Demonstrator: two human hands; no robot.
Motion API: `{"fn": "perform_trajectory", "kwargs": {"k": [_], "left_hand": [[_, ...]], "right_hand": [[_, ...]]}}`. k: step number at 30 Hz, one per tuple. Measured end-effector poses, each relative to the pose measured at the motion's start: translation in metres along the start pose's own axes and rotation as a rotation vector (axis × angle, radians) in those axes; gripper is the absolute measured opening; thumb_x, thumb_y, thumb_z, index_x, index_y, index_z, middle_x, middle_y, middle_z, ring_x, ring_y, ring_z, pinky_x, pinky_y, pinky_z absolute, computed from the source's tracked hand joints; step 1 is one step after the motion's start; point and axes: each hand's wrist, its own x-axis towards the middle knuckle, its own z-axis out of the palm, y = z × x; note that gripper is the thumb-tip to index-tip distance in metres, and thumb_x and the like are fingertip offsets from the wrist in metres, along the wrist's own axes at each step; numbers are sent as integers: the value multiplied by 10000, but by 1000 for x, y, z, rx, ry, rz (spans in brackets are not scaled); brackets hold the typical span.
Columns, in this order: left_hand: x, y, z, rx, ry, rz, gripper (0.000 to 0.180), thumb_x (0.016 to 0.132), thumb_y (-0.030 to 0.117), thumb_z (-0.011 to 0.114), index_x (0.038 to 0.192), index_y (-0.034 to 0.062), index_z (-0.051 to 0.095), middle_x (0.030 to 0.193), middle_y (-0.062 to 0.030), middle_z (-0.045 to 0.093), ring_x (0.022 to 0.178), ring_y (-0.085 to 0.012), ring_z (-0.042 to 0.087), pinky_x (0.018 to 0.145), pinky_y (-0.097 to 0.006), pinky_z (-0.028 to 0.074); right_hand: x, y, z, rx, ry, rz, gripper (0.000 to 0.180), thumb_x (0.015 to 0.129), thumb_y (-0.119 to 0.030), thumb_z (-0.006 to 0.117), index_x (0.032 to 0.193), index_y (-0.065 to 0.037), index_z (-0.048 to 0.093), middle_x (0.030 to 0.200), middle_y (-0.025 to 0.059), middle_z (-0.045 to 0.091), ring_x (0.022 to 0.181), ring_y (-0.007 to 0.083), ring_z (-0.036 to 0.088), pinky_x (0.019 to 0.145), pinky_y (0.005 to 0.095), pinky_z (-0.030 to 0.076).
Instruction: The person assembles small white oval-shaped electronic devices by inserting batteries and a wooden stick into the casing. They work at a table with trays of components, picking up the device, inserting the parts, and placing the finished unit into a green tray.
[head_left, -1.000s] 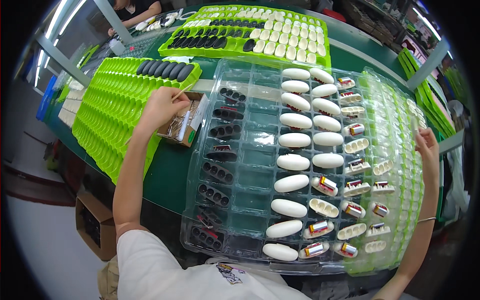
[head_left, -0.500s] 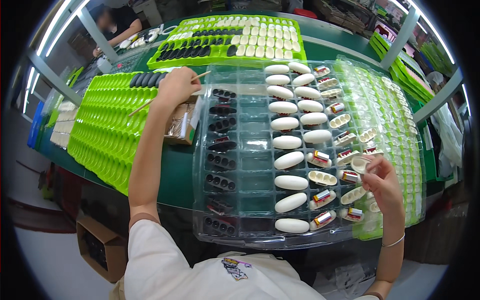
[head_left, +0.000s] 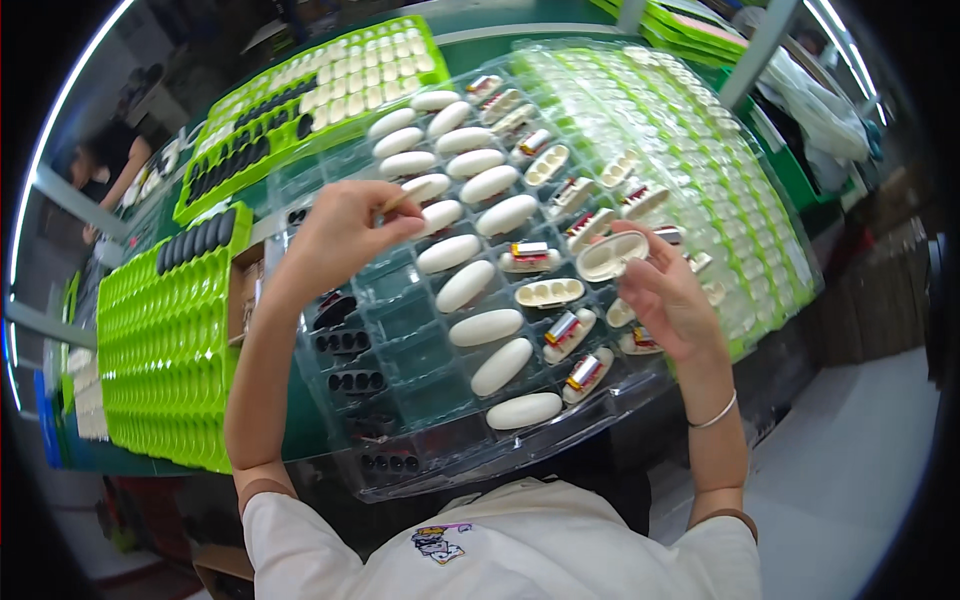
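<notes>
My left hand (head_left: pixel 345 235) is closed in a pinch on a thin wooden stick (head_left: pixel 398 202). It hovers over the clear compartment tray (head_left: pixel 420 340), beside a column of glossy white oval shells (head_left: pixel 486 328). In the fingers of my right hand (head_left: pixel 668 295) is an open white oval shell half (head_left: pixel 608 258), its hollow side showing. Under and around that hand lie small white holders with round holes (head_left: pixel 550 292). Some white pieces carry a silver-and-red cylinder (head_left: pixel 566 328). Black holders (head_left: pixel 356 382) fill the tray's left column.
A lime green tray (head_left: pixel 165 370) with several black ovals stands at left, beside a cardboard box (head_left: pixel 243 285) partly behind my left arm. Another green tray (head_left: pixel 440 70) holds white and black parts at the back. Clear-covered green trays (head_left: pixel 740 200) lie at right. A person (head_left: pixel 110 165) sits far left.
The whole view has turned and shifted. My left hand, with the stick, has moved from above the cardboard box to over the clear tray. The shell half is closer to the left hand.
</notes>
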Motion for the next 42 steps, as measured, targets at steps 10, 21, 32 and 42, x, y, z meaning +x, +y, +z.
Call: {"fn": "perform_trajectory", "kwargs": {"k": [10, 21, 32, 42], "left_hand": [[44, 34, 95, 313, -71, 253, 239, 681, 273, 662, 723, 43, 614, 704, -110, 574, 671, -292, 569, 584, -385, 433], [11, 47, 42, -417, -262, 108, 209, 727, 119, 639, 842, 0, 511, 876, -125, 567, 611, -32, 478, 463, -174, 343], [-19, 60, 36, -634, -383, 392, 232, 630, 109, 697, 805, 43, 559, 1045, -91, 573, 446, -21, 354, 401, -163, 282], [-14, 41, 36, 12, 235, 943, 281, 620, 87, 679, 895, 82, 621, 658, -15, 528, 480, -68, 467, 393, -180, 321]], "right_hand": [[-23, 8, 17, 176, 125, -201, 412, 909, -179, 390, 1272, -15, 284, 1093, 151, 513, 989, 255, 548, 842, 332, 470], [-22, 17, 29, 263, -103, -60, 509, 854, -174, 516, 1298, -85, 284, 1029, 129, 525, 866, 214, 594, 649, 301, 551], [-18, 25, 49, -84, -79, -145, 540, 819, -93, 550, 1297, -76, 299, 1056, 139, 508, 895, 197, 586, 656, 272, 539], [-24, 11, 54, -199, -99, -275, 531, 783, -55, 588, 1267, -72, 372, 968, 111, 566, 862, 140, 573, 736, 258, 486]]}}
